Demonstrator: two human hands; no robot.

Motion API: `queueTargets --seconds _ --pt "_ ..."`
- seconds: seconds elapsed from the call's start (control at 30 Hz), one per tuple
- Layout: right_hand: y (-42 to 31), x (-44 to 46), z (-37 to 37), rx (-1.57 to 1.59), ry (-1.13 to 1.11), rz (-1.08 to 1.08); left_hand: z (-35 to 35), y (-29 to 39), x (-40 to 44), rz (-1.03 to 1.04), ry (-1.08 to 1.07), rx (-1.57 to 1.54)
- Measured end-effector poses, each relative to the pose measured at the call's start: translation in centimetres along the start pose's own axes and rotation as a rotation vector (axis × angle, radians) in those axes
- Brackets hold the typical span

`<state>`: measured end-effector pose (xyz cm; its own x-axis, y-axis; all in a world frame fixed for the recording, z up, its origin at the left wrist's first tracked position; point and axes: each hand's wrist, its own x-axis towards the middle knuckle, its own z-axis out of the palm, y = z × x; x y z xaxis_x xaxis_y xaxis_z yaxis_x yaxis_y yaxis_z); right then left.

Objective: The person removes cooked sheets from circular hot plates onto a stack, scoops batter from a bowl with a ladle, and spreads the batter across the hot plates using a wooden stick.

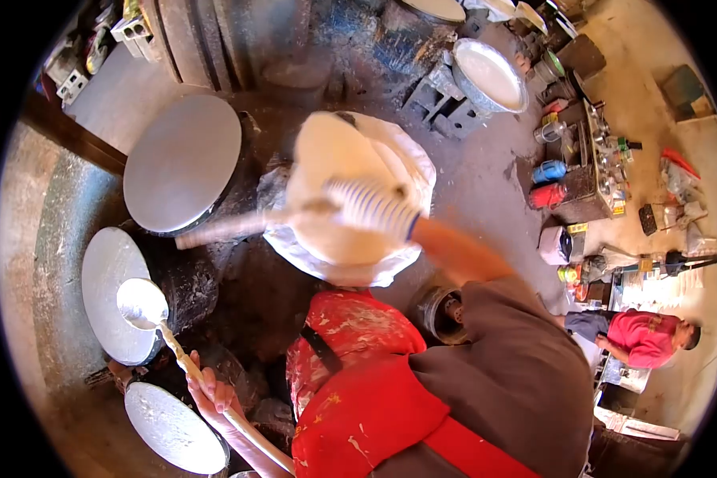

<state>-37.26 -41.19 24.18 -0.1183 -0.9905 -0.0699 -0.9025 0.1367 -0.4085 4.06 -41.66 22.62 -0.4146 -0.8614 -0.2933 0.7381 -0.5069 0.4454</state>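
Note:
My left hand (215, 396) is closed around the long pale handle of a ladle (142, 303). The ladle's bowl, coated white, hangs over a round griddle (107, 275) on the left. My right hand (362, 209), in a white glove with dark stripes, is blurred by motion. It appears closed on a flat wooden stick (231, 229) that points left. Below and behind this hand lies a large pale round flatbread (327, 151), blurred, on a white plastic sheet (414, 151). Whether the hand touches the flatbread, I cannot tell.
Two more round griddles, an upper one (182, 163) and a lower one (174, 430), stand at left. A basin of pale liquid (490, 73) sits by concrete blocks (446, 99). A metal bucket (438, 315) is near my right side. Another person (649, 337) stands far right, by a cluttered table (577, 199).

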Motion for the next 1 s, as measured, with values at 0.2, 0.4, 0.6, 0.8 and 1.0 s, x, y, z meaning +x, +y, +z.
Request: queueTargets --seconds 0.2,0.4,0.6,0.8,1.0 --pt "2.6 -4.2 11.4 0.184 -0.135 0.086 2.9 -3.1 1.3 -0.017 -0.090 -0.068" --pt "13.3 -8.5 17.3 0.306 -0.004 0.348 5.8 -5.5 2.8 -0.051 -0.076 -0.070" --pt "16.8 -11.3 16.5 -0.071 0.136 0.448 7.8 -6.4 3.9 -0.067 -0.095 -0.030" --pt "16.0 -9.8 19.1 -0.194 0.102 0.265 8.4 -6.2 3.6 -0.024 -0.059 0.014" --pt "18.9 -7.3 17.6 -0.190 0.123 0.289 6.9 -6.8 2.3 0.016 -0.027 -0.069"
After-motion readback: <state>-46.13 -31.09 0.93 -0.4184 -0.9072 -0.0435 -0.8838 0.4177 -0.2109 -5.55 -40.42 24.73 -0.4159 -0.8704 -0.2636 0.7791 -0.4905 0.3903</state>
